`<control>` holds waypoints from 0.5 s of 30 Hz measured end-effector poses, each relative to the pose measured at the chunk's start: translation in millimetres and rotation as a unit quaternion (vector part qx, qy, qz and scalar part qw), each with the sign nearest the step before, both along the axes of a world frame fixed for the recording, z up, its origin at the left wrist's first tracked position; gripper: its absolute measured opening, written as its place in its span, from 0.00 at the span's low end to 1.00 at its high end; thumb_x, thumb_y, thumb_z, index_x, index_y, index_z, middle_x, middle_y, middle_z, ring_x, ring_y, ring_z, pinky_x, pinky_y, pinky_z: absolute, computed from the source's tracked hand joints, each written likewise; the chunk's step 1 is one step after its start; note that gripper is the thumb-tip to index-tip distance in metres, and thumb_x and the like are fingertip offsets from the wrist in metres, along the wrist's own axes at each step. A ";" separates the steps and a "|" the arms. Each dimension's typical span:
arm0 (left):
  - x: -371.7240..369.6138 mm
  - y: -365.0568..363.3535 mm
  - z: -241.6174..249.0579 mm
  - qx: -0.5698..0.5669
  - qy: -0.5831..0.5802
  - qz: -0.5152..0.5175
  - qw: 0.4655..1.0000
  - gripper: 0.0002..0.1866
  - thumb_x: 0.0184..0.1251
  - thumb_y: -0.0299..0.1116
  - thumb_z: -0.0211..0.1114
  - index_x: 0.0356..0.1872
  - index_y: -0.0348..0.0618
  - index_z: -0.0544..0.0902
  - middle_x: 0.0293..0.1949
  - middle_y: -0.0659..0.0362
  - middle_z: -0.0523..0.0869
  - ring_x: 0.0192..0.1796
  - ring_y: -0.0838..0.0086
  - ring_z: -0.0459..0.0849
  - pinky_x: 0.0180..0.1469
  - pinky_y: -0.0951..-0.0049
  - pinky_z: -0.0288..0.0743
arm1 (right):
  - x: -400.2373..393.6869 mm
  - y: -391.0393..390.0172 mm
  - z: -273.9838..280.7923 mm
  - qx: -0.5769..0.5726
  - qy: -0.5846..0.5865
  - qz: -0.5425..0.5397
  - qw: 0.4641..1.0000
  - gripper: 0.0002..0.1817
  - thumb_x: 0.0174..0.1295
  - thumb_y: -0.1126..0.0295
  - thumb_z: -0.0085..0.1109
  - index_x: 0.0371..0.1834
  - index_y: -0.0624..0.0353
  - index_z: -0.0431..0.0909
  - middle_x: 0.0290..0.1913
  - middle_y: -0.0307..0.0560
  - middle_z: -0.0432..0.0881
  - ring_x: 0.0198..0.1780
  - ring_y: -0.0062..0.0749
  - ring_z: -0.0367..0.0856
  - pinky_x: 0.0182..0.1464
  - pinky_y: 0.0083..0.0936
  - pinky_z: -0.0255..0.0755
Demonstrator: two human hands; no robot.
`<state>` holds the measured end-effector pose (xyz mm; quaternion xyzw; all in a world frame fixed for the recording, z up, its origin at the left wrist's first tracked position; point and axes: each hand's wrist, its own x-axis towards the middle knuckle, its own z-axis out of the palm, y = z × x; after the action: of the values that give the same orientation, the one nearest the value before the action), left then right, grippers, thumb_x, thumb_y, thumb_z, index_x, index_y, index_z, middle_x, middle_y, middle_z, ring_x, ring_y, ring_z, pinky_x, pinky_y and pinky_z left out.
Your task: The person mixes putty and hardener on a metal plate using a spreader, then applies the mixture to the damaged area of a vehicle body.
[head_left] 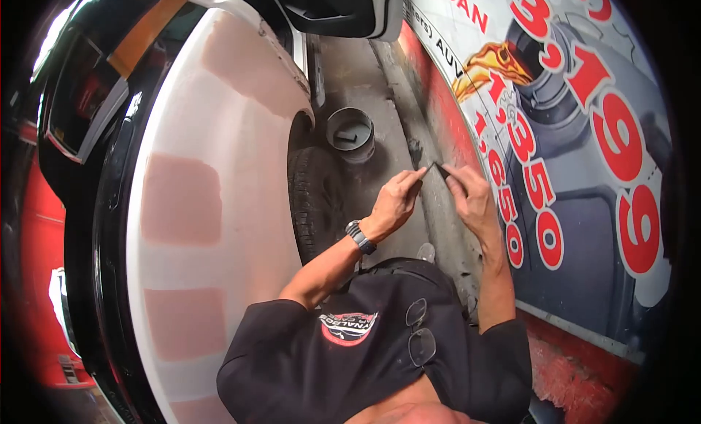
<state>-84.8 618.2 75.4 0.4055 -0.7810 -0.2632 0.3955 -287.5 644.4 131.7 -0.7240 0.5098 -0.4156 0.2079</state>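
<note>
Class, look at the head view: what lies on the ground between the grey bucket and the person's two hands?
Bare, stained concrete floor between the grey bucket and the left hand and right hand, which hold a small dark piece.

Car fender (241, 132) on the left: smooth painted metal w/ matt pinkish filler patches (181, 199), prob sanded. Tyre (310, 198) is matt black rubber, rough tread. Far bucket (350, 134) looks like dull grey plastic. Floor (365, 81) is rough, dusty concrete. Right wall banner (584, 154) is glossy printed vinyl. Black shirt (328, 358) is soft matt cloth; wristwatch (360, 236) band looks like dark metal.
</note>
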 end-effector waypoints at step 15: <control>0.8 -11.4 25.2 0.001 -0.050 -0.130 0.990 0.18 0.66 0.20 0.62 0.57 0.37 0.81 0.42 0.46 0.85 0.46 0.53 0.85 0.48 0.62 0.78 | -40.5 -10.2 -77.2 0.250 -0.647 -0.112 0.711 0.29 0.69 0.54 0.61 0.58 0.73 0.73 0.48 0.50 0.85 0.42 0.33 0.86 0.47 0.29 0.80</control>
<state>-84.0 606.8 100.6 0.3137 -0.8455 -0.2924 0.3182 -327.9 634.1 54.5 -0.1370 0.4130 -0.6604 0.6120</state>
